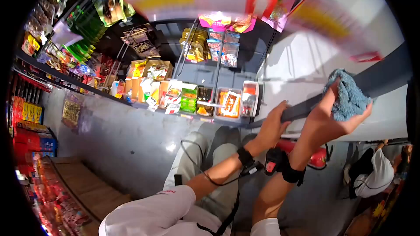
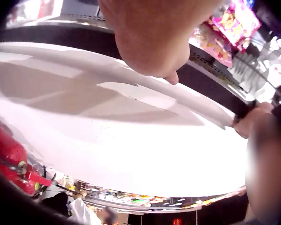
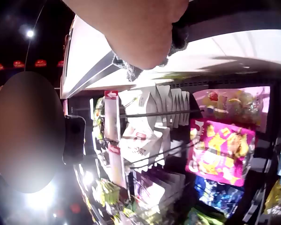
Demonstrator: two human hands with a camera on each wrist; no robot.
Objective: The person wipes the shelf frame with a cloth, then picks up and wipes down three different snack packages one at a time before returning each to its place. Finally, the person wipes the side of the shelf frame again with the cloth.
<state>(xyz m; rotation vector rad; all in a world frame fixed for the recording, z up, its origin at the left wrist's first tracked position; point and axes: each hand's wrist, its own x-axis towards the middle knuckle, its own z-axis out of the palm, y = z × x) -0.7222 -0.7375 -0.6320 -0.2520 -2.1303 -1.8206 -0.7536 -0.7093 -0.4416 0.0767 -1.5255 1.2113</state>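
My right hand (image 1: 326, 116) holds a fuzzy blue-grey cloth (image 1: 348, 96), bunched between thumb and fingers, against the dark edge strip (image 1: 380, 76) of a white side panel. A little of the cloth (image 3: 131, 70) peeks out beneath that hand in the right wrist view. Lower along the same strip, my left hand (image 1: 271, 126) rests with its fairly straight fingers on one side and its thumb on the other. It holds no loose item. In the left wrist view the left hand (image 2: 152, 42) overlaps the dark strip, most of its fingers hidden.
Price-tag strips (image 1: 337, 22) hang blurred close to my head. Snack packs hang on hooks, with a pink bag (image 3: 222, 152) among them. Boxed snacks (image 1: 175, 94) line the bottom shelf. A red fire extinguisher (image 1: 317, 157) stands below my arms. Another person (image 1: 378, 172) is at the right.
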